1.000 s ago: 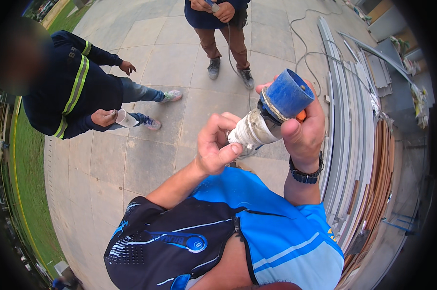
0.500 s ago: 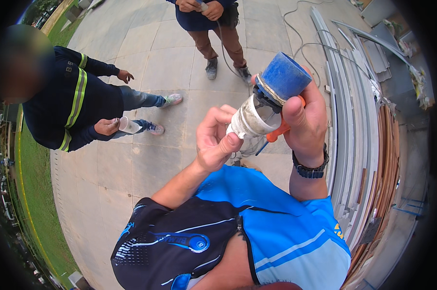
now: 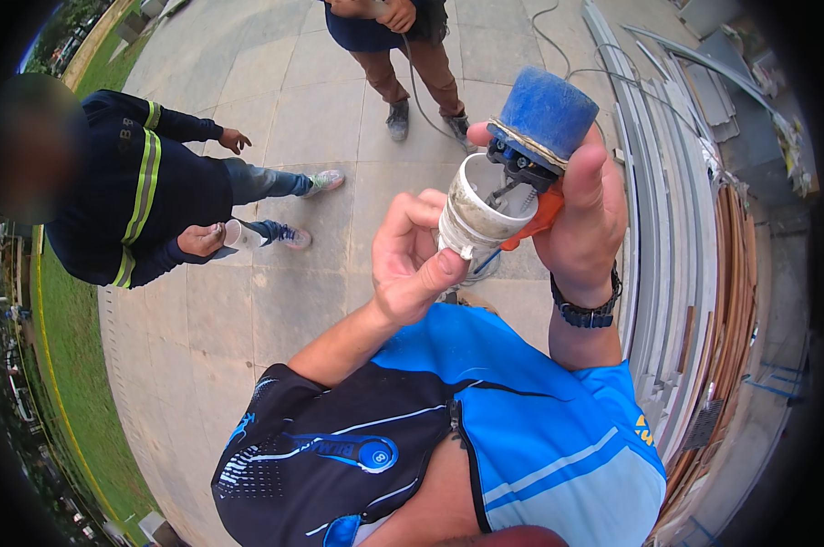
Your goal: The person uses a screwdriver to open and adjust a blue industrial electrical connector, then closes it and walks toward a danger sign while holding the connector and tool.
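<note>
My left hand [image 3: 416, 260] is closed around a dirty white, cup-shaped plastic housing [image 3: 478, 214], its open mouth facing up and right. Above that mouth, my right hand [image 3: 590, 214] grips a blue cylindrical industrial plug [image 3: 549, 114]. Black terminals with screws [image 3: 521, 169] show on the plug's underside, and a pale ring circles its lower edge. Thin metal parts reach from the terminals toward the housing's mouth. An orange piece [image 3: 537, 221] sits behind the housing against my right palm; its kind is partly hidden. Housing and plug are apart at the near side.
A person in a dark reflective-striped top [image 3: 124, 182] stands at left holding a pale cup [image 3: 238, 237]. Another person [image 3: 384, 27] stands ahead with a cable in hand. Long metal profiles [image 3: 653, 228] and brown strips [image 3: 726, 292] lie at right on the paved floor.
The blue plug has tipped and risen, showing more of its terminals. The white housing has shifted slightly right and turned its mouth upward. Both hands keep their hold.
</note>
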Available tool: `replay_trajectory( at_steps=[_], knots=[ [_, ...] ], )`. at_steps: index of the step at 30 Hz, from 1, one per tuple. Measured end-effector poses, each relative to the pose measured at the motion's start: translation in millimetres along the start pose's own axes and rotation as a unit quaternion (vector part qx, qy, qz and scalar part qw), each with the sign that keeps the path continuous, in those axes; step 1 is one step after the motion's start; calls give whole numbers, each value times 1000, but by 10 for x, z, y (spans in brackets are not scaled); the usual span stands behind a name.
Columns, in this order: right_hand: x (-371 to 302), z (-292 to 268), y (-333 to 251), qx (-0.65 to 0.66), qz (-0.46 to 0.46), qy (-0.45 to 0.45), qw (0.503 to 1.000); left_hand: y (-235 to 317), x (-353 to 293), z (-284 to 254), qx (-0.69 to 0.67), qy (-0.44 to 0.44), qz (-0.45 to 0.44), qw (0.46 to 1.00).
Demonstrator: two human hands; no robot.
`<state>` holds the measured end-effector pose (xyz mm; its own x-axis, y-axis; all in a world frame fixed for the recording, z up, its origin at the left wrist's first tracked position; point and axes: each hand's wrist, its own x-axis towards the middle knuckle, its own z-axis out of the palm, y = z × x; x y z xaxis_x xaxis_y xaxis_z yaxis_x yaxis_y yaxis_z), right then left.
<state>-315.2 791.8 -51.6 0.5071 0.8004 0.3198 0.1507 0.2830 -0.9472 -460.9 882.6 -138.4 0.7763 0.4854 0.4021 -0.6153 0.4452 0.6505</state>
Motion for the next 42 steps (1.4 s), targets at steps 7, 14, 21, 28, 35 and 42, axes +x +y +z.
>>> replay_trajectory(
  at_steps=[7,14,21,28,35,42],
  knots=[
    [43,68,-3,9,-13,-3,1000,39,-10,46,40,-9,33,999],
    [72,148,-72,-2,29,45,999,91,22,112,96,-12,52,994],
    [112,198,-51,69,-15,52,996,92,19,155,98,-3,65,993],
    [64,134,99,146,-117,-13,982,61,5,87,103,-27,88,990],
    [-31,205,-58,113,-97,24,989,26,-11,59,142,-72,117,980],
    [-64,206,-90,101,-100,32,989,2,-33,89,190,-84,173,963]
  ],
)
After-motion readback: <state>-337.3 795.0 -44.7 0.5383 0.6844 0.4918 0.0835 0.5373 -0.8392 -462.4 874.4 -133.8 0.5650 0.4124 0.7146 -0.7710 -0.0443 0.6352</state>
